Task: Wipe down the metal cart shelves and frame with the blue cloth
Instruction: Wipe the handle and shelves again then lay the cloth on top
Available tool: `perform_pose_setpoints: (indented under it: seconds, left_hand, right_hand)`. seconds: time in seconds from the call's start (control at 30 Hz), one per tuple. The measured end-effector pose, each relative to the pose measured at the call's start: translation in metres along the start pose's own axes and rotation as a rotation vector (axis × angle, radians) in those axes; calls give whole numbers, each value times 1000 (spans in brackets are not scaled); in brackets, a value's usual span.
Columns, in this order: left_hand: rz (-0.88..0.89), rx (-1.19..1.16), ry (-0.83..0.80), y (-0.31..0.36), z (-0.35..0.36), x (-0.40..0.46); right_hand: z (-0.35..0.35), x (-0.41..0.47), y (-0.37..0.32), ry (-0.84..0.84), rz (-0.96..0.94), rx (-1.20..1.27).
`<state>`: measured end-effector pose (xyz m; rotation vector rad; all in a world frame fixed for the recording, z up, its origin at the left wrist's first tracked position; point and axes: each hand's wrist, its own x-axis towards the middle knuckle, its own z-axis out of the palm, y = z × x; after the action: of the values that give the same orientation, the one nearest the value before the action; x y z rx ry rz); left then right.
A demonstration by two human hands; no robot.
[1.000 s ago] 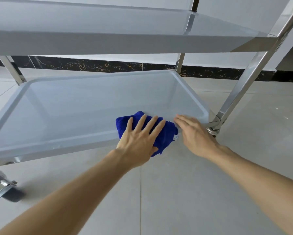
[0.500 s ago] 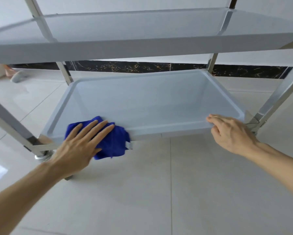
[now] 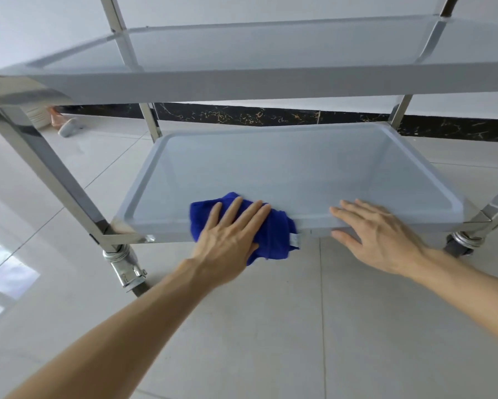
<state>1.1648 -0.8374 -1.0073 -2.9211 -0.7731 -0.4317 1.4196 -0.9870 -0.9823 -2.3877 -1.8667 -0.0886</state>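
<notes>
The blue cloth [image 3: 276,234] is draped over the near rim of the metal cart's bottom shelf [image 3: 299,174]. My left hand [image 3: 230,234] presses flat on the cloth with straight fingers. My right hand [image 3: 377,234] rests on the same rim to the right, fingers straight on top and thumb under the edge. A second shelf [image 3: 271,79] spans above. Shiny square frame posts [image 3: 40,156] stand at the corners.
Caster wheels sit under the near corners, one at the left [image 3: 127,269] and one at the right [image 3: 460,243]. Pale floor tiles [image 3: 271,326] lie below. A black marble skirting [image 3: 242,115] runs along the wall. Small objects [image 3: 66,125] lie at far left.
My left hand slid the cloth left along the near rim, then back toward the middle. My right hand stayed on the rim and now lies closer to the cloth.
</notes>
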Motion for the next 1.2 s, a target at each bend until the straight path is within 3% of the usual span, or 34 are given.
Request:
perform_pose_setpoints:
  seconds: [0.13, 0.27, 0.53, 0.7, 0.93, 1.07, 1.2]
  left_hand:
    - [36, 56, -36, 5, 6, 11]
    - [70, 159, -72, -36, 2, -8]
    - [-97, 163, -160, -124, -36, -69]
    - [-170, 120, -124, -131, -47, -77]
    - [-140, 30, 124, -115, -50, -82]
    - [-237, -69, 153, -97, -59, -78]
    - [-444, -394, 122, -70, -71, -64]
  right_hand:
    - [6, -3, -5, 76, 11, 25]
    - [10, -1, -3, 151, -23, -4]
    - [11, 0, -1, 133, -49, -10]
    - [13, -2, 1, 158, -18, 16]
    - [6, 2, 0, -35, 65, 49]
    - [-7, 8, -3, -148, 101, 63]
    - [-18, 8, -11, -201, 77, 51]
